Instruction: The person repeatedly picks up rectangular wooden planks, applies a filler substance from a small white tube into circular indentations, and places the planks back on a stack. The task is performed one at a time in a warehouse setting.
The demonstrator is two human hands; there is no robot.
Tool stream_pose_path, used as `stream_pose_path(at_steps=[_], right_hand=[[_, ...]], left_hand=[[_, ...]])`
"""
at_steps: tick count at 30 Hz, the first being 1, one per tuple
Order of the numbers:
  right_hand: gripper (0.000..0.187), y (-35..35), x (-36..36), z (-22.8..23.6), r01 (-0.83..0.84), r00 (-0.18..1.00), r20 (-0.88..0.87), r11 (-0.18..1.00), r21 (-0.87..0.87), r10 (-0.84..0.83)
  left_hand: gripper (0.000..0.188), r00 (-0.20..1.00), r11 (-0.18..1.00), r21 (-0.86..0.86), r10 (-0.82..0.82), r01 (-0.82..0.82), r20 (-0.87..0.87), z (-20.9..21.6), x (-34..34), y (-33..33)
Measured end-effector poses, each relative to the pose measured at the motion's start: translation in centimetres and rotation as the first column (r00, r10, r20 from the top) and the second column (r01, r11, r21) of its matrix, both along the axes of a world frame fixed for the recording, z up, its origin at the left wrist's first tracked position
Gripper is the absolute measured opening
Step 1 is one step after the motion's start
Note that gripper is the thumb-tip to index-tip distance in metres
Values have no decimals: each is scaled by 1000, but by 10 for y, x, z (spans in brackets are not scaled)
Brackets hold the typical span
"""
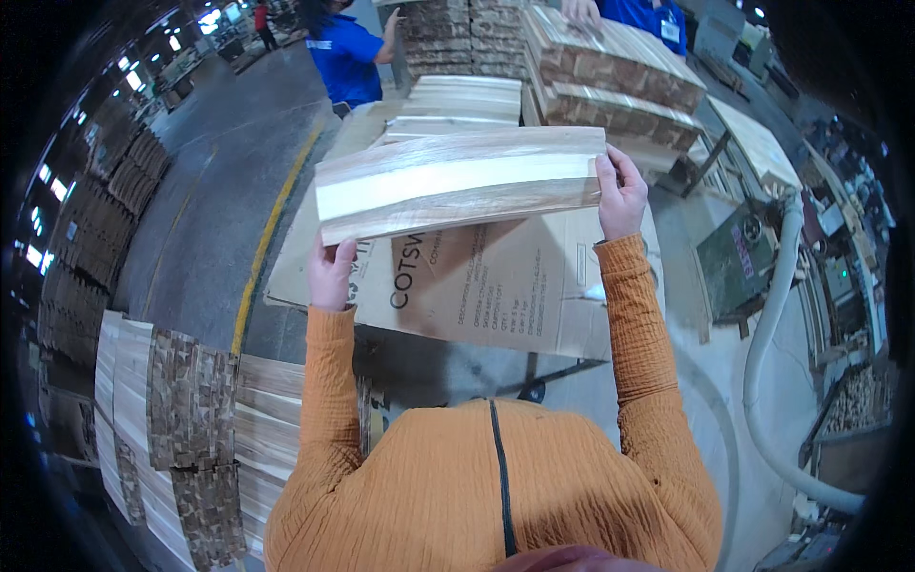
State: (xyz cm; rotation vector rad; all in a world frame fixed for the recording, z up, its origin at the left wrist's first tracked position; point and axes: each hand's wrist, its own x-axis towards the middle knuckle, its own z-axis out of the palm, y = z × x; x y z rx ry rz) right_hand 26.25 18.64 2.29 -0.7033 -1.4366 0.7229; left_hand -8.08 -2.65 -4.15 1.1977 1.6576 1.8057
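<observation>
A wooden board (457,181), pale along its middle and browner along both long edges, is held up in front of me by its two ends. My left hand (331,274) grips its near left corner, thumb showing at the edge. At the right end my right hand (621,195) is closed on the board, with the thumb on top and the fingers partly hidden. Below the board lies a flattened cardboard sheet (477,305) with dark printing. More boards (464,95) lie stacked just beyond.
Thick stacked wood panels (620,67) stand at the far right, with a person's hand (581,11) on top. Another person in a blue shirt (345,62) stands far left. Wood stacks (195,419) sit near left. A grey hose (762,381) curves past a green machine (739,253) at right.
</observation>
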Motion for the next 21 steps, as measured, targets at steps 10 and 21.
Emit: stream_pose_path(at_steps=[10,21], right_hand=[[49,34,-19,-4,-57,959,-280,997,-52,41],[60,20,5,-38,-383,868,-399,910,-158,296]], left_hand=[[119,914,924,378,98,64,-395,40,-24,52],[114,955,810,508,-217,292,-203,40,12,67]])
